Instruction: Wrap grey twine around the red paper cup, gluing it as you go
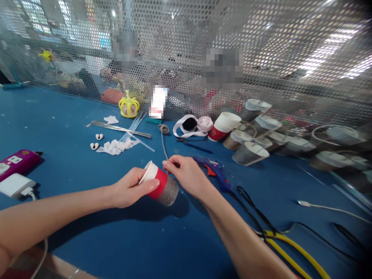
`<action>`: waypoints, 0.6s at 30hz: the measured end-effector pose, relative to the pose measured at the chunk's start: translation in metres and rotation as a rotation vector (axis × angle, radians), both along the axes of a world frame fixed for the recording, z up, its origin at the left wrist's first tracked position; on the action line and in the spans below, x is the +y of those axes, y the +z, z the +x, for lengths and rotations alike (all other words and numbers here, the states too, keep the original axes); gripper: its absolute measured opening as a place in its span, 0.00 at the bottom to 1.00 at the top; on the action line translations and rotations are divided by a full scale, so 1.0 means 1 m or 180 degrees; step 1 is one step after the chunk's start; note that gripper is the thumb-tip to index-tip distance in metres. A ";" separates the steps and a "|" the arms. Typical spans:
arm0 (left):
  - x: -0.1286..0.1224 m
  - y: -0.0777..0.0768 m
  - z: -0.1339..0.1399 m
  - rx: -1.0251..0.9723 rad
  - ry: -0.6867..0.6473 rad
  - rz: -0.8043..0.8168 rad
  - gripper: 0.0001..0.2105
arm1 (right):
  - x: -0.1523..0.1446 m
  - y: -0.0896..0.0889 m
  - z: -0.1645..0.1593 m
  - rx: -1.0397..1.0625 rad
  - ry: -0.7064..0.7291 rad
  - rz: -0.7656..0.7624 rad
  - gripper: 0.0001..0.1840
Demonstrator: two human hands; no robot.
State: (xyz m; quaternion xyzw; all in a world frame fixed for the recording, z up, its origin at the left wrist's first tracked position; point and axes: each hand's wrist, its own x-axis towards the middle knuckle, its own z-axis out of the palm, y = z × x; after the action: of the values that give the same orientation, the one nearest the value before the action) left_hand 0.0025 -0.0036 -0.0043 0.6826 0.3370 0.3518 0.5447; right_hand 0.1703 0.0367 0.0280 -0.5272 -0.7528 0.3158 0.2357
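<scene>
My left hand point(132, 190) grips a red and white paper cup point(160, 185), tilted with its mouth toward the upper left. Grey cord is wound in tight rows around the cup's lower part. Between thumb and fingertips, my right hand point(183, 172) pinches the grey cord point(163, 145), close beside the cup. From there the strand runs away to a small coiled bundle point(164, 129) on the blue table. A blue glue gun point(215, 172) with an orange trigger lies just right of my right hand.
A perforated metal screen point(180, 50) stands behind the table. Several cord-wrapped cups point(250, 153) and stacked paper cups point(225, 124) stand at right. Yellow-handled pliers point(290, 248) and cables lie front right. Metal rods point(120, 129) and a yellow crown-shaped item point(128, 106) are left of the phone point(159, 101).
</scene>
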 end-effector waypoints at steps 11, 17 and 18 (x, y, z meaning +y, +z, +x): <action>0.000 0.000 0.001 -0.0204 0.0224 -0.0355 0.15 | 0.000 -0.004 -0.002 0.0147 0.0079 -0.0329 0.14; 0.005 -0.001 0.007 -0.0699 0.0599 -0.1139 0.15 | 0.006 -0.009 0.002 0.0120 -0.0070 -0.0380 0.16; 0.007 0.000 0.009 -0.0832 0.0711 -0.1317 0.14 | 0.007 -0.008 0.003 0.0102 -0.0182 -0.0317 0.16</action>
State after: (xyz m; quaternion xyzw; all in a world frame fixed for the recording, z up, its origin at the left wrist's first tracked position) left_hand 0.0114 0.0029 -0.0044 0.4642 0.4019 0.4185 0.6693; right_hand 0.1737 0.0441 0.0198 -0.5545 -0.7170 0.3544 0.2301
